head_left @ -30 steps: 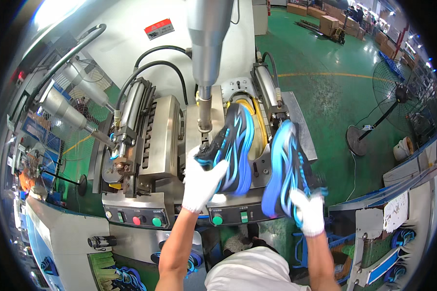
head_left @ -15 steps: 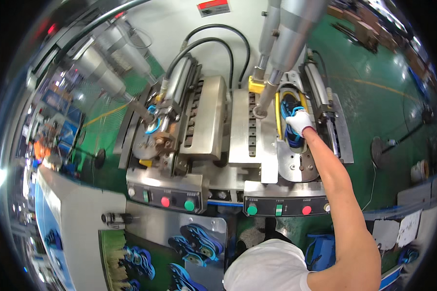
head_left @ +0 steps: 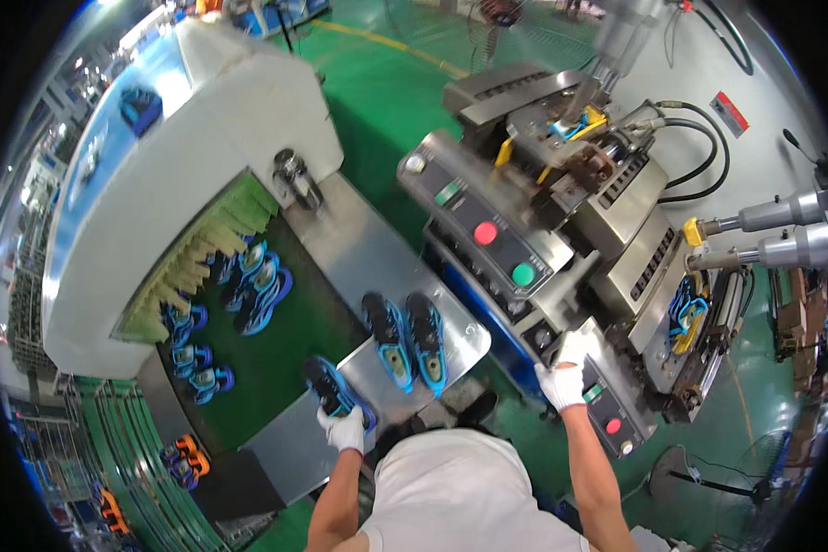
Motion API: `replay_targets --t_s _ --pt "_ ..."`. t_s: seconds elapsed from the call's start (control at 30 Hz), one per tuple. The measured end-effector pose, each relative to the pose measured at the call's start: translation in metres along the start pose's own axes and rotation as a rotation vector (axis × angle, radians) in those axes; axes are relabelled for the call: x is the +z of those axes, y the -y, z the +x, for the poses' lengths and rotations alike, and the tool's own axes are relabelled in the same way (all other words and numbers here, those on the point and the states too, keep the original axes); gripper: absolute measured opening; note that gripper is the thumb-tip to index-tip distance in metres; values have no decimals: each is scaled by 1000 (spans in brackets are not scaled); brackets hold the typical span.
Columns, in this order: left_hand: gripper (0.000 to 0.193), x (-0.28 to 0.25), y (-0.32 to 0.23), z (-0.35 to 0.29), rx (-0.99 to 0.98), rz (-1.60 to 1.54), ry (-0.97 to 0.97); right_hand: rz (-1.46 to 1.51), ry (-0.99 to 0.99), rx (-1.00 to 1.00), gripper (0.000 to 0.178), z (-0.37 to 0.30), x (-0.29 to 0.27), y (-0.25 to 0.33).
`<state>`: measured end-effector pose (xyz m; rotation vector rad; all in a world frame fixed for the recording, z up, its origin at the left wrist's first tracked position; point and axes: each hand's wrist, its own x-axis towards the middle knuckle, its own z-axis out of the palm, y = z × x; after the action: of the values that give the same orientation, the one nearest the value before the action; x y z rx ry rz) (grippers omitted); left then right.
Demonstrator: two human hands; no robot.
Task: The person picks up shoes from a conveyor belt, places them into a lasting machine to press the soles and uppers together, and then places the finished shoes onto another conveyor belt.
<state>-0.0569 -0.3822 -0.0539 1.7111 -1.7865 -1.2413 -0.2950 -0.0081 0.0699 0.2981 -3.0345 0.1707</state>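
Observation:
My left hand point(head_left: 342, 429), in a white glove, closes on the near end of a blue and black shoe point(head_left: 329, 386) at the front edge of the green conveyor belt point(head_left: 290, 373). My right hand point(head_left: 561, 382), also gloved, lies over the end of the right control panel point(head_left: 607, 408), its fingers stretched out and holding nothing. The glove hides that end of the panel. Two more blue and black shoes point(head_left: 389, 342) lie side by side on the metal plate point(head_left: 474, 342). Another blue shoe point(head_left: 686, 308) sits in the right station of the press machine point(head_left: 637, 262).
Several blue shoes point(head_left: 265, 290) rest on the belt before a bristle curtain point(head_left: 193, 253). The left control panel point(head_left: 478, 221) juts out beside the metal plate. Orange and blue shoes point(head_left: 186, 460) lie near the roller rack point(head_left: 129, 442). A floor fan point(head_left: 708, 478) stands at lower right.
The view has swung left toward the belt. My right hand has left the shoe in the right station and come to the panel. My left hand has come into view on a shoe.

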Motion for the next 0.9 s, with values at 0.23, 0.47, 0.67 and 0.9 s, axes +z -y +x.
replay_targets --t_s 0.23,0.47,0.67,0.9 --pt "70 -79 -10 36 -250 141 317 324 131 -124 90 14 -15 109" --pt "23 -135 -37 82 -288 -139 384 527 366 -76 95 -10 140 276" --pt "24 -150 -61 121 -212 -173 396 724 549 399 79 12 95 305" --pt "45 -102 -138 108 279 196 872 1705 444 842 46 -102 -26 253"
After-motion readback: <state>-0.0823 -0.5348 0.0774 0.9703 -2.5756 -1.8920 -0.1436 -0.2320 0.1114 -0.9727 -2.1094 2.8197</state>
